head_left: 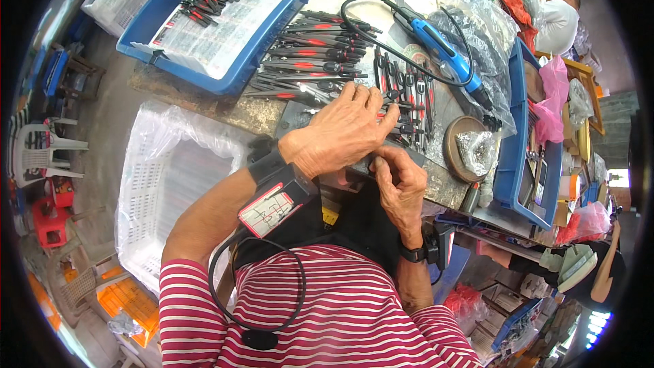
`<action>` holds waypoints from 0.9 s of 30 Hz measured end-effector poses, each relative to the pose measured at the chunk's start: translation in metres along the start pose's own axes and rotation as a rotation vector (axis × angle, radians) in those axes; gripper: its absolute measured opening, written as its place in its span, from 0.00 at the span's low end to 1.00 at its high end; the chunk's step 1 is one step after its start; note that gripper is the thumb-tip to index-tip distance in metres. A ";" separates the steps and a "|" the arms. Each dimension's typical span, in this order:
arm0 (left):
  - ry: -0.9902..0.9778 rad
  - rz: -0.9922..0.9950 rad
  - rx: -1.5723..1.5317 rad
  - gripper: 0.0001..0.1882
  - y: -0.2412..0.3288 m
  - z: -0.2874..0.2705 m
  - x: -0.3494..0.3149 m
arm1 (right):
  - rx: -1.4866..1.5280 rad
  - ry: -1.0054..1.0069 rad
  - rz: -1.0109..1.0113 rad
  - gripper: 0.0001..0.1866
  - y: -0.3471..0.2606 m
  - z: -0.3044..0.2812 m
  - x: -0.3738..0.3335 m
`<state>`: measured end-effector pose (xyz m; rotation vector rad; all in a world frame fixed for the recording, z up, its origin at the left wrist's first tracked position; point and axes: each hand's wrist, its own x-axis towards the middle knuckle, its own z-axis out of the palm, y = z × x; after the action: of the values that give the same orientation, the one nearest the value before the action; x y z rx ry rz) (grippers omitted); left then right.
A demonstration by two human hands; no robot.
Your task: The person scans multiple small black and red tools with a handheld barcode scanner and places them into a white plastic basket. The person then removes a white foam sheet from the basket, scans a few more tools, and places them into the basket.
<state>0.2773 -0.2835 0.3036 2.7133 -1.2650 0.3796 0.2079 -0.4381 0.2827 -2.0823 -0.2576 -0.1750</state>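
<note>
Palm down, my left hand [337, 129] reaches over the bench's near edge, its bent fingers against the pliers. Its fingertips are hidden, so what they grip does not show. Just right of it, my right hand [400, 180] is closed, thumb and index finger pinched together in front of the edge; whatever lies between them is too small or covered. Red-and-black-handled pliers [313, 52] lie in a stacked row beyond my left hand. More pliers [410, 92] lie, some crosswise, beyond my right hand.
At far left a blue tray [235, 82] holds many more pliers. A blue electric screwdriver [443, 51] with a looped black cable lies right of the piles, near a round dish [453, 153] with a plastic bag. A lined white basket [139, 184] stands left of me; a blue bin [504, 191] sits right.
</note>
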 end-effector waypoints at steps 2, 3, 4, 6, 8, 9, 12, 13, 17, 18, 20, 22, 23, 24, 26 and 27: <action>-0.016 0.008 0.030 0.23 0.001 0.000 0.000 | -0.017 0.015 -0.037 0.06 0.002 0.001 0.000; -0.010 0.011 0.066 0.23 0.004 0.000 0.001 | -0.019 0.015 -0.041 0.06 0.003 0.002 0.000; -0.004 0.016 0.100 0.24 0.006 0.000 0.001 | -0.020 0.016 -0.044 0.05 0.003 0.002 0.000; -0.007 -0.002 0.089 0.23 0.009 0.002 0.003 | -0.045 0.025 -0.074 0.05 0.005 0.002 -0.001; -0.003 -0.011 0.061 0.23 0.012 0.003 0.004 | -0.087 0.047 -0.128 0.05 0.006 0.003 0.000; 0.002 -0.012 0.039 0.23 0.012 0.004 0.003 | -0.083 0.055 -0.127 0.05 0.006 0.003 0.000; 0.038 0.004 0.016 0.22 0.011 0.005 0.001 | -0.063 0.083 -0.133 0.07 0.006 0.005 -0.001; 0.051 0.012 0.022 0.22 0.010 0.006 0.001 | -0.058 0.090 -0.141 0.06 0.006 0.006 0.000; 0.110 0.060 0.014 0.22 0.007 0.008 -0.003 | -0.109 0.075 -0.157 0.04 0.006 0.005 -0.001; 0.125 0.076 0.017 0.22 0.006 0.008 -0.003 | -0.107 0.077 -0.150 0.04 0.005 0.005 -0.001; 0.153 0.094 0.027 0.22 0.004 0.009 -0.004 | -0.102 0.081 -0.135 0.04 0.005 0.006 -0.001; 0.177 0.097 0.039 0.22 0.004 0.010 -0.004 | -0.116 0.080 -0.138 0.04 0.005 0.006 0.000; 0.179 0.104 0.027 0.22 0.003 0.010 -0.004 | -0.126 0.079 -0.136 0.04 0.005 0.006 0.000; 0.180 0.110 0.016 0.22 0.002 0.010 -0.004 | -0.123 0.091 -0.152 0.04 0.005 0.006 0.000; 0.173 0.124 0.001 0.22 0.000 0.010 -0.004 | -0.131 0.110 -0.175 0.04 0.005 0.008 0.001; 0.165 0.132 -0.005 0.21 0.000 0.010 -0.004 | -0.132 0.111 -0.177 0.04 0.005 0.008 0.000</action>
<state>0.2769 -0.2823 0.2926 2.5406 -1.3983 0.5991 0.2096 -0.4340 0.2746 -2.1713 -0.3715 -0.4226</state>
